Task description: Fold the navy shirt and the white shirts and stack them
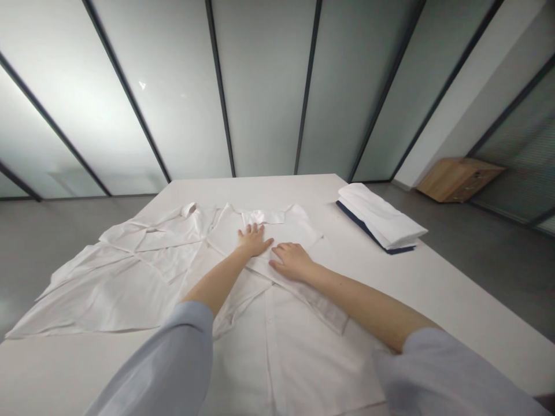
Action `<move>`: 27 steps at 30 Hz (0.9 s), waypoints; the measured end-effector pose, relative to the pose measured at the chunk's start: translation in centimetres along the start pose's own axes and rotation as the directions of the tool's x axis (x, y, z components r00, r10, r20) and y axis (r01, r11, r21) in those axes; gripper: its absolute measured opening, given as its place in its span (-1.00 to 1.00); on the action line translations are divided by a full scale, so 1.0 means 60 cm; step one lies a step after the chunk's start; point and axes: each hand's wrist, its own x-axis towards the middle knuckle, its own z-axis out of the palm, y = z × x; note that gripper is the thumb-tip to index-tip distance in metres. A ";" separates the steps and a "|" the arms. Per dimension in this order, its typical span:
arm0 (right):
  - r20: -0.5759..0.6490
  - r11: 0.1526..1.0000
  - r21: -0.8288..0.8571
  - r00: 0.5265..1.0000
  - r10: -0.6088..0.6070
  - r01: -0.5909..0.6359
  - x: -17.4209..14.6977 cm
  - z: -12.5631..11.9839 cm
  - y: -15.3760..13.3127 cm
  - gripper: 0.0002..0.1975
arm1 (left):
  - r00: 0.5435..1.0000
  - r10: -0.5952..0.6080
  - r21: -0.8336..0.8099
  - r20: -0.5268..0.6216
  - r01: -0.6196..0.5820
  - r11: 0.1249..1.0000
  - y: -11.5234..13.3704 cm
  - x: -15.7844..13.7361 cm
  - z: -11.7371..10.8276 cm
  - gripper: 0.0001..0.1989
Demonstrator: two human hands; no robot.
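Note:
A white shirt (299, 341) lies spread on the table in front of me, its collar (277, 217) at the far end. One sleeve is laid diagonally across the body on the right, its cuff (332, 315) near my right forearm. My left hand (254, 240) rests flat on the upper part of the shirt just below the collar, fingers spread. Beside it, my right hand (291, 261) lies palm down on the fabric with fingers slightly bent and extended. Neither hand grips the cloth visibly.
Another white garment (125, 277) lies loosely crumpled to the left, reaching the table's left edge. On the right, a folded white stack (377, 216) sits on a dark blue folded piece (359, 222). The white table (433, 300) stands before frosted glass panels; a wooden cabinet (455, 176) is beyond.

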 end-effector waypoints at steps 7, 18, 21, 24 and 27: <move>0.145 0.997 0.027 0.988 0.062 -0.066 0.012 0.034 0.017 -0.23 | 0.998 0.051 -0.056 -0.048 -0.054 0.997 -0.007 -0.004 -0.006 -0.31; 0.050 0.990 -0.063 0.991 0.128 -0.124 0.124 0.021 0.111 -0.28 | 0.998 -0.006 -0.043 0.055 0.008 0.999 0.008 -0.077 0.000 -0.23; -0.024 0.980 -0.084 0.983 0.180 -0.181 0.132 0.016 0.116 -0.31 | 0.999 0.006 -0.043 0.040 -0.004 0.999 0.006 -0.065 0.012 -0.21; -0.111 0.976 -0.090 0.976 0.187 -0.197 0.123 0.012 0.101 -0.39 | 0.999 0.006 -0.043 0.040 -0.005 0.999 0.000 -0.043 0.014 -0.20; -0.129 0.981 -0.077 0.978 0.167 -0.178 0.098 0.011 0.080 -0.40 | 0.999 0.019 -0.043 0.029 -0.018 0.999 -0.008 -0.018 0.011 -0.20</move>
